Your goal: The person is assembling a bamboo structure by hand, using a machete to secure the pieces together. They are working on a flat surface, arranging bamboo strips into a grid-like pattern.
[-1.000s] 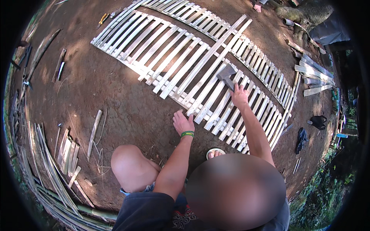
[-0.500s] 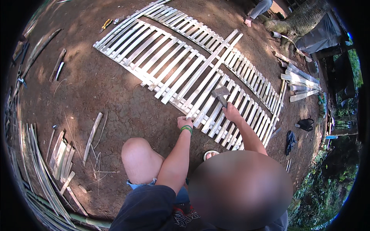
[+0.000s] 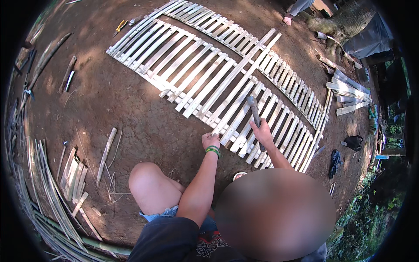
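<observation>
A large lattice panel of pale bamboo slats lies on the ground before me. At its near edge my left hand is closed on the end of one bamboo slat; a green band circles that wrist. My right hand grips a hammer by its dark handle, above the slats on the panel's right part. The hammer's head is seen nearly end-on, so its shape is hard to make out. Whether a nail sits under my left fingers is too small to tell.
Loose bamboo strips and short split pieces lie at the left. Yellow-handled pliers rest beyond the panel. More split bamboo is stacked near a tree trunk at the right. Another person's foot shows at the top.
The hammer has turned in my right hand's grip, its handle now pointing more toward me and its head less visible. My left hand stays at the slat's end. The view has shifted slightly.
</observation>
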`<state>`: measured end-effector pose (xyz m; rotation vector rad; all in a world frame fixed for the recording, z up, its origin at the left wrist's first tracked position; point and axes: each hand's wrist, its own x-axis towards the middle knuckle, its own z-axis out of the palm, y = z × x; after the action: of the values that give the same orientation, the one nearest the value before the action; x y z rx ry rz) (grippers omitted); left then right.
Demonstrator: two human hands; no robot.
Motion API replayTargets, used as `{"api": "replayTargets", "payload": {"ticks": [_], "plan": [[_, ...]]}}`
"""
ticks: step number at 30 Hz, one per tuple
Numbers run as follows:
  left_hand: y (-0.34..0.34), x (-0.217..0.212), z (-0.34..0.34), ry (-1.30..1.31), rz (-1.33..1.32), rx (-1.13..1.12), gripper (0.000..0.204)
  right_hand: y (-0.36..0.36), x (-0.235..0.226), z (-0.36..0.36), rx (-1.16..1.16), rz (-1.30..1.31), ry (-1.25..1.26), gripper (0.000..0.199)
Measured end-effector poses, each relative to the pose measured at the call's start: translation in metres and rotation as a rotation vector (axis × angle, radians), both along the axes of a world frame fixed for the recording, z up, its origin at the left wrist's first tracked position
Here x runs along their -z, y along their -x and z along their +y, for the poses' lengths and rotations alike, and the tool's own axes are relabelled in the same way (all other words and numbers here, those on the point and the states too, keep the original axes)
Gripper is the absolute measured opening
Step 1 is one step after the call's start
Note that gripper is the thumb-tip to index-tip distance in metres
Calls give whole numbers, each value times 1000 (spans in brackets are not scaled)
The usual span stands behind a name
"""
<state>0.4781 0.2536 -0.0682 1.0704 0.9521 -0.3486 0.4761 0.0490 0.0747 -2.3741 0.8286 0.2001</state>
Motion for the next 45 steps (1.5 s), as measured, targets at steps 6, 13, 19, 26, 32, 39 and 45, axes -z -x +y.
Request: {"api": "replayTargets", "payload": {"ticks": [6,13,19,26,32,39,45], "plan": [[4,-5,9,95,-31,-13,29,8,8,-6,1,-68,-104,51],[-2,-10,28,46,-32,172,31,27,-23,10,62,-20,-337,41],[-5,1,18,-164,27,318,30,52,-56,2,-182,-26,-242,39],[3,13,15,-449,19,311,24,24,-92,23,-252,36,-160,41],[10,-46,-7,-532,-2,150,26,7,-49,-2,-490,244,-138,62],[24,-48,-32,-580,-92,-168,21,-15,-5,-16,-765,-220,-129,58],[33,-43,-48,-812,-158,-159,26,-37,-10,-31,-916,-170,-191,50]]}}
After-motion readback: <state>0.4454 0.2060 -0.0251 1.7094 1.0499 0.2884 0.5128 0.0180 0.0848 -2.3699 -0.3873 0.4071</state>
